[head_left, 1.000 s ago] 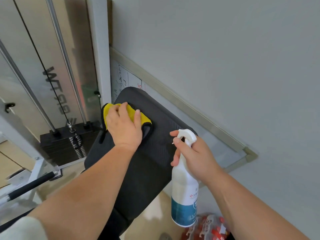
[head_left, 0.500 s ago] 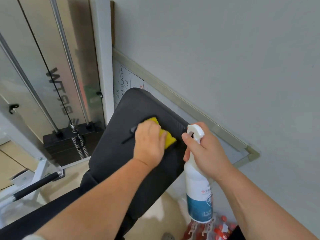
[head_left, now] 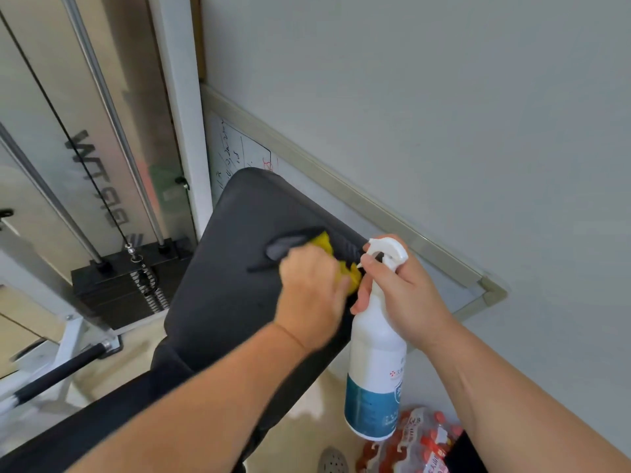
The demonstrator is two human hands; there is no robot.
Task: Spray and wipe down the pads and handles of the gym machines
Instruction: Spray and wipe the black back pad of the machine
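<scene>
Mostly hidden yellow cloth [head_left: 325, 246] in left hand [head_left: 309, 297]; right hand [head_left: 408, 297] grips bottle [head_left: 375, 373].

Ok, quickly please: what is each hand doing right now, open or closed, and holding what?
Left hand: closed on the cloth, pressing it on the pad.
Right hand: closed around the spray bottle.
</scene>
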